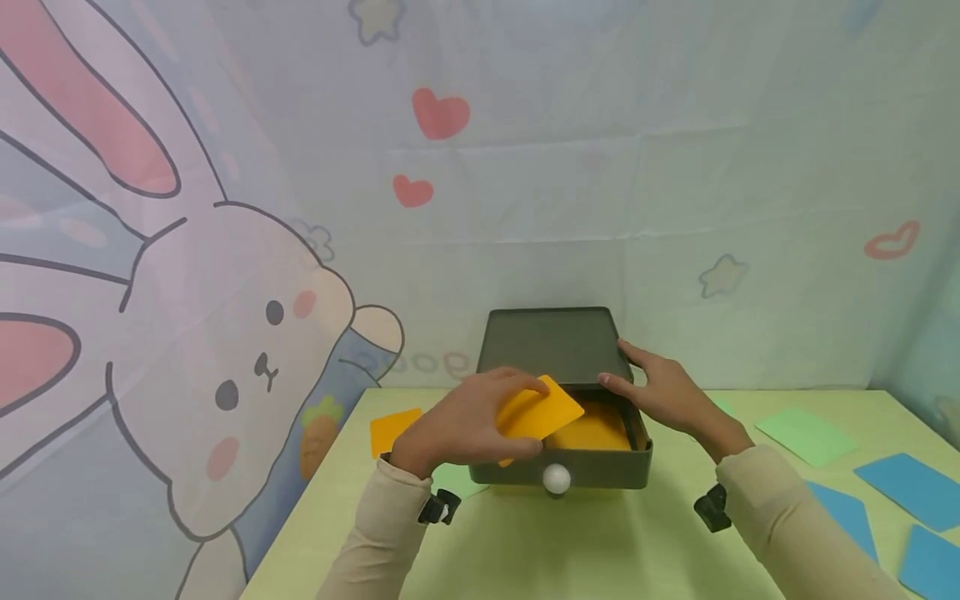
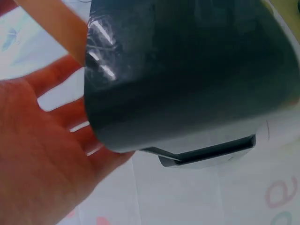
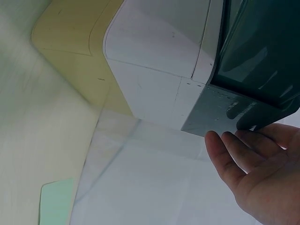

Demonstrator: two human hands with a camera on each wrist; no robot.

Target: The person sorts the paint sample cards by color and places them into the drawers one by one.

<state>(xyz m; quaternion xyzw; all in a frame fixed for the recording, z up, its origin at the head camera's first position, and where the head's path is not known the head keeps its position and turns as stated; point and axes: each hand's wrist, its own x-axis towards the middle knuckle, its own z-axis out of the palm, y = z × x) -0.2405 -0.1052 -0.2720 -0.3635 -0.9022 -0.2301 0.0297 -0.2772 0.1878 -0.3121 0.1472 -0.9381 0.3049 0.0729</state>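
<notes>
An orange card is pinched between the thumb and fingers of my left hand, tilted over a pulled-out dark green drawer with a white knob. Orange paper lies inside the drawer. In the left wrist view the drawer's dark wall hides the fingertips, and part of the orange card shows. My right hand touches the right side of the drawer cabinet, thumb near its top front edge. The right wrist view shows those fingers by its dark green tier.
Another orange card lies on the table left of the cabinet. Light green paper and several blue cards are spread on the right. Green paper also sits by the drawer's left. A cartoon-printed curtain hangs behind.
</notes>
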